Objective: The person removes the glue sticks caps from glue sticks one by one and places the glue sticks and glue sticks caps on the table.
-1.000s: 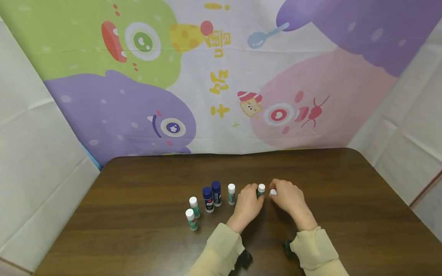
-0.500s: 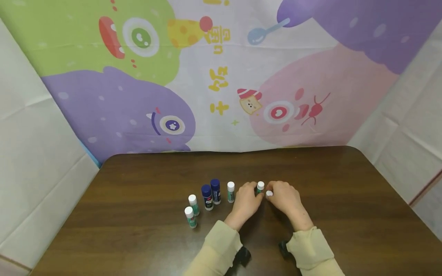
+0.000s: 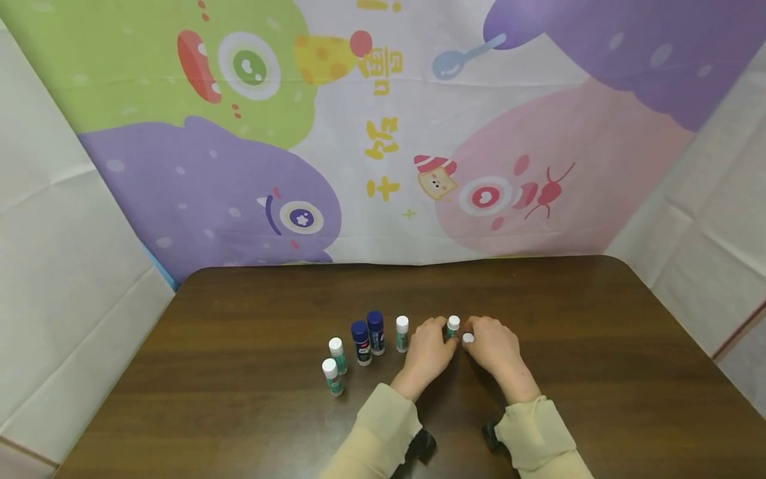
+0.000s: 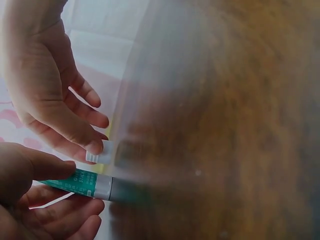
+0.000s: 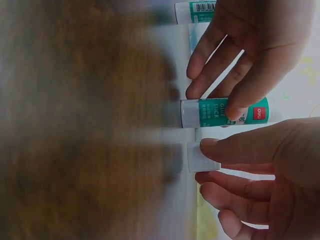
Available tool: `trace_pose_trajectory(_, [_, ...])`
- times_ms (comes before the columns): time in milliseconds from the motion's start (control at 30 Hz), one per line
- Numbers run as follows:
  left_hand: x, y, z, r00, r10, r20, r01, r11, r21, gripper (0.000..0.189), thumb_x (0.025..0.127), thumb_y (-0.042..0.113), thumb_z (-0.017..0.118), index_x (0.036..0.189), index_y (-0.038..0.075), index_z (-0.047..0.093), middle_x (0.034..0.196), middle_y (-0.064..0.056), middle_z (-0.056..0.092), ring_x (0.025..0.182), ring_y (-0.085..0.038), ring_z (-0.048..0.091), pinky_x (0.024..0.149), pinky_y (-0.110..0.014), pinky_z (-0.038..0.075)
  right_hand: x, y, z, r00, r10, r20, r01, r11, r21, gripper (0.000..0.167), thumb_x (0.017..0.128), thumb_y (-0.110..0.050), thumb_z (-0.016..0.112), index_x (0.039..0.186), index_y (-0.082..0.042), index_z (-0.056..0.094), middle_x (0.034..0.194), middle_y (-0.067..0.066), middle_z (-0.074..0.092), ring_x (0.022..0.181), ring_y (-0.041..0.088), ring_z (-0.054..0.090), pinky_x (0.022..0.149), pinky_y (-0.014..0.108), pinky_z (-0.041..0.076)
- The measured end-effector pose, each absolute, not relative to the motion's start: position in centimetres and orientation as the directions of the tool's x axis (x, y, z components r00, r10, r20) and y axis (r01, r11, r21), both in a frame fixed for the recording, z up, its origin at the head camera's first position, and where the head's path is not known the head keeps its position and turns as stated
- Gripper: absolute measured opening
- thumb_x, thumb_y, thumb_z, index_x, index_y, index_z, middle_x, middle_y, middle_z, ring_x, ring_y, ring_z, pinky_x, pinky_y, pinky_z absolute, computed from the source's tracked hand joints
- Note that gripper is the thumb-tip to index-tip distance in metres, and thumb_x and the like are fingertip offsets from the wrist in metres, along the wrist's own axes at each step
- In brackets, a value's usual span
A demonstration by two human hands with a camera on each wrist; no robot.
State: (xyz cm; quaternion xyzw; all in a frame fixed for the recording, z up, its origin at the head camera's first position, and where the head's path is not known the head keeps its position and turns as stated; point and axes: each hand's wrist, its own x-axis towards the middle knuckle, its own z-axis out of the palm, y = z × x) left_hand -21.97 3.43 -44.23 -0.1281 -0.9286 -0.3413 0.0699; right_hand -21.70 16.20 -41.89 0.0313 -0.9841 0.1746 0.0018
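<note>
My left hand [image 3: 428,349] pinches a green glue stick [image 5: 212,113] between thumb and fingers. In the head view the stick stands upright on the table with a white top [image 3: 453,322]. To its right, my right hand [image 3: 493,347] pinches a small white cap [image 5: 202,157] between thumb and fingers. The cap is held beside the glue stick, apart from it, near the tabletop. Both wrist views show the stick's pale base [image 4: 103,187] towards the table. Whether the stick's white top is a cap cannot be told.
Left of my hands stand several upright glue sticks: a white-capped one [image 3: 401,334], two with dark blue caps [image 3: 376,332], and two green ones with white caps [image 3: 332,378] nearer the front. The brown table [image 3: 227,412] meets a cartoon-printed cloth [image 3: 389,226] at the back.
My right hand has shifted slightly left with the white cap, closer to the glue stick. My left hand keeps its grip, nearly unmoved. The standing glue sticks stay put.
</note>
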Motion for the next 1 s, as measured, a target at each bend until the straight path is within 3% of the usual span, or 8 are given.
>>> trace_pose_trajectory(333, [-21.95,3.50,-44.29,-0.958,0.189,0.215,0.283,0.735,0.617,0.019,0.079,0.017,0.068,0.094,0.007,0.064,0.086,-0.006,0.063,0.082,-0.024,0.062,0.067,-0.036,0.048,-21.57,16.15,-41.64,-0.999,-0.051,-0.010,-0.044,0.942,-0.333,0.008,0.075,-0.013,0.066,0.081,-0.009,0.063,0.079,0.007,0.063,0.066,0.023,0.058,0.052,0.039,0.044])
trace_pose_trajectory(667, [-22.11,3.57,-44.77,-0.959,0.172,0.226,0.279,0.730,0.624,0.019,0.078,0.016,0.069,0.093,0.007,0.064,0.084,-0.005,0.062,0.080,-0.024,0.061,0.066,-0.035,0.047,-21.57,16.25,-41.69,-0.999,-0.043,-0.033,-0.029,0.939,-0.342,0.009,0.074,-0.012,0.065,0.083,-0.009,0.063,0.080,0.007,0.063,0.065,0.023,0.056,0.053,0.039,0.044])
trace_pose_trajectory(1000, [-21.19,2.58,-44.48,-0.963,0.149,0.223,0.264,0.680,0.684,0.026,0.076,0.016,0.069,0.099,0.006,0.064,0.091,-0.006,0.065,0.085,-0.020,0.062,0.072,-0.031,0.048,-21.07,16.31,-41.40,-0.998,-0.044,-0.048,-0.026,0.945,-0.327,0.024,0.073,-0.014,0.067,0.092,-0.004,0.057,0.084,0.012,0.061,0.070,0.027,0.058,0.056,0.041,0.044])
